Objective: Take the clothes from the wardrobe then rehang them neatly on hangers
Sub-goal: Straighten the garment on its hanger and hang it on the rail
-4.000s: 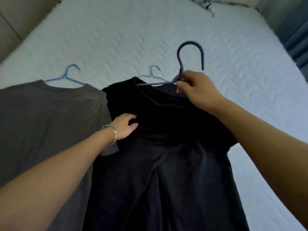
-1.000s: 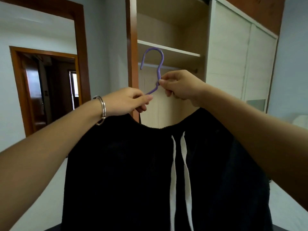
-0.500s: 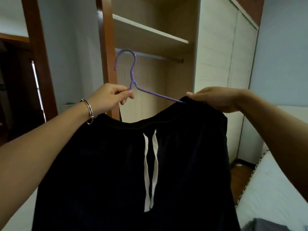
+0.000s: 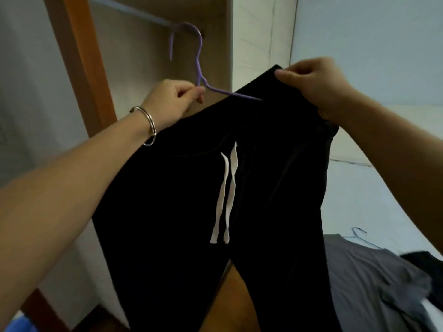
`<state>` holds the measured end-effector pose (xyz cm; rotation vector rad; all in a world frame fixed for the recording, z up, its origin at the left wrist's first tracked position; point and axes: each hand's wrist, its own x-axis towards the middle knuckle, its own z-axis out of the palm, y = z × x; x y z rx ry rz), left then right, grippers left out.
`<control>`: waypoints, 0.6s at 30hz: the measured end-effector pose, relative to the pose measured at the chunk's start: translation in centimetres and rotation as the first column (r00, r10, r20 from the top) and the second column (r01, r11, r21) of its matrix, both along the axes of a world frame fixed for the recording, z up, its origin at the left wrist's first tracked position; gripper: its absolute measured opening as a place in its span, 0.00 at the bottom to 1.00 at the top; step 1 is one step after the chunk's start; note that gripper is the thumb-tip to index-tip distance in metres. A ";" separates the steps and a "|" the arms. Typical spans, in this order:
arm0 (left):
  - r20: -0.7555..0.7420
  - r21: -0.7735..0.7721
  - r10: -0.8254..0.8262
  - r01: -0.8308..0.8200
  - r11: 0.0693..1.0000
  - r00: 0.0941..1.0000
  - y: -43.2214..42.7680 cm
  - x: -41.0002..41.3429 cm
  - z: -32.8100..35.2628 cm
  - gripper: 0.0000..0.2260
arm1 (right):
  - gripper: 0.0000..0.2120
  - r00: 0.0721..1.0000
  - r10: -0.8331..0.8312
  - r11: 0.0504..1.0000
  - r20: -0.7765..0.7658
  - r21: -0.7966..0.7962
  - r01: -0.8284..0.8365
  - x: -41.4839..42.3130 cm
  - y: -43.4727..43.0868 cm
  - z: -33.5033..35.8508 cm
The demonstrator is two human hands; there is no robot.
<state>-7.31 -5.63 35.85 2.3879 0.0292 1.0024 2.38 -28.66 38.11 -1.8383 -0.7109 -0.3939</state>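
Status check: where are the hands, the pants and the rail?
Left hand grip pinching purple wire hanger at its neck. Right hand grip on black drawstring pants waistband. Hook at wardrobe rail; seating unclear. Nothing blocking.

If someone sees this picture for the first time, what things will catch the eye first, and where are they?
First the black drawstring garment filling the centre, with its two white cords hanging down the front. Above it, the purple hanger reaches up toward the wardrobe rail; the left hand pinches its neck, and the right hand grips the garment's upper right corner. A silver bangle shines on the left wrist.
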 end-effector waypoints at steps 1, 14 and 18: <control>0.011 -0.005 -0.026 0.026 1.000 1.000 0.3 1.1 -0.3 0.13 | 0.09 0.998 -0.042 0.999 0.037 -0.002 0.043 -0.2 -0.1 -0.1; 0.071 -0.024 -0.166 0.168 0.985 0.984 0.6 16.0 -3.1 0.12 | 0.19 0.879 -0.219 0.794 0.423 -0.446 0.412 9.6 1.4 -4.8; 0.012 -0.041 -0.188 0.189 0.981 0.982 1.5 19.9 -3.1 0.11 | 0.15 0.910 -0.222 0.908 0.351 -0.267 0.324 13.9 2.9 -5.8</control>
